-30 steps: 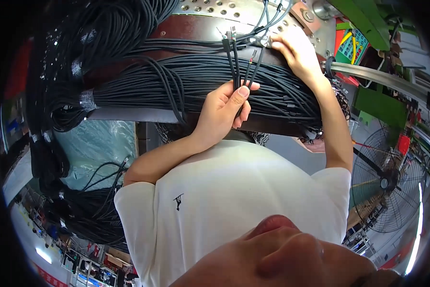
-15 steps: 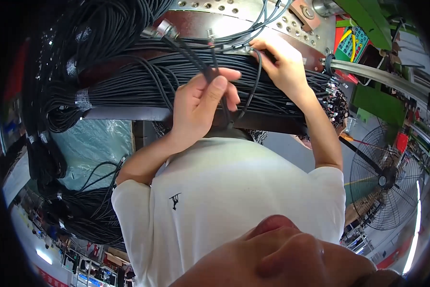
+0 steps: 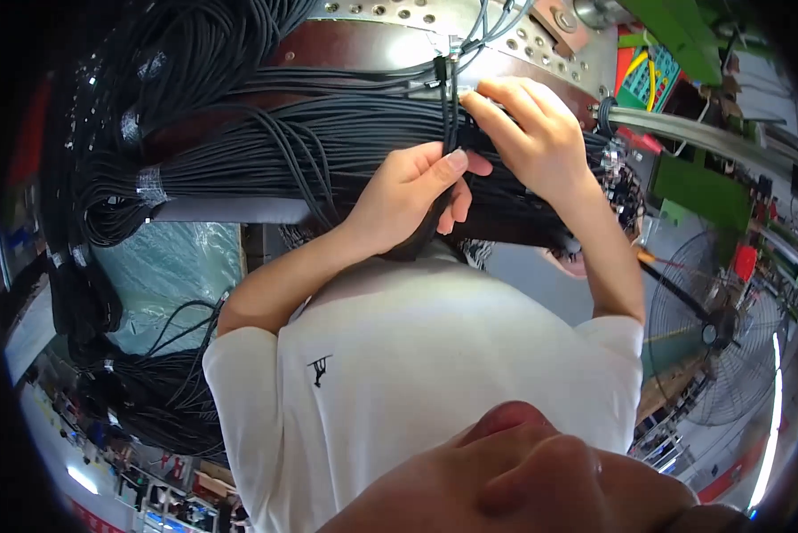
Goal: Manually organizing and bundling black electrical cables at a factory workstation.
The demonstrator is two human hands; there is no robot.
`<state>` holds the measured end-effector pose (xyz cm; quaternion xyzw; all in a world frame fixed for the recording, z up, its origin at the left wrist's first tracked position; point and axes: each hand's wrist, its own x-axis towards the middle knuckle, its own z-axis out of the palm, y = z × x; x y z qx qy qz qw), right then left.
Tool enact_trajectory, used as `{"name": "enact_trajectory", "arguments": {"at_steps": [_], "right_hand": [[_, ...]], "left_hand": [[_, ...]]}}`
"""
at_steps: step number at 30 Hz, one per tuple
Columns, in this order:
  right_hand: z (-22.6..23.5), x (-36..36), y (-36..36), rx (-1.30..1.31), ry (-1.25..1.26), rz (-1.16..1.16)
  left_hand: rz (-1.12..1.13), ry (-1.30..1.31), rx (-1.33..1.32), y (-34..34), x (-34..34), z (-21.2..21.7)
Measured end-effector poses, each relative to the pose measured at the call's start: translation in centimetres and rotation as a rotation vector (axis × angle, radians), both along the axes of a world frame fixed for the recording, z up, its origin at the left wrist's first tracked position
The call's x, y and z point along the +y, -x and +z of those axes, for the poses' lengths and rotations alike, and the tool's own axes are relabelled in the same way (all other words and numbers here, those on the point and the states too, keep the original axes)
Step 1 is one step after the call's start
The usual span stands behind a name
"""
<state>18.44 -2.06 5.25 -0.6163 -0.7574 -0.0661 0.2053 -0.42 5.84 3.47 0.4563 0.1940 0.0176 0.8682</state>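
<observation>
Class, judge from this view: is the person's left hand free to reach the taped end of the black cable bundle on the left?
Probably not at once: the left hand is pinching thin black cables beside the right hand. Nothing blocks the way to the taped end.

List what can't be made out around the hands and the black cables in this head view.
- Left hand: palm and what it grips under the thin cables are hidden by its own fingers.
- Right hand: fingertips buried in the black cable bundle, so the grasp is unclear.
- Cable ends at the perforated metal panel: cut off by the top edge.
- Bundle's left end: lost in the dark fisheye rim.
</observation>
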Motion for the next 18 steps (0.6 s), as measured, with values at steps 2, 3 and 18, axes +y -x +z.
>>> {"name": "enact_trajectory", "arguments": {"at_steps": [2,3,18], "right_hand": [[-0.5,0.2,-0.9,0.000,0.073,-0.003],[-1.1,-0.1,-1.5,0.047,0.032,-0.077],[-4.5,-0.6,-2.3,0.436,0.167,-0.289]], "left_hand": [[0.029,-0.056,0.096,-0.3,0.0,0.6],[0.249,-0.366,-0.028,-0.3,-0.8,-0.1],[-0.043,0.033,0.037,-1.1,-0.8,0.4]]}}
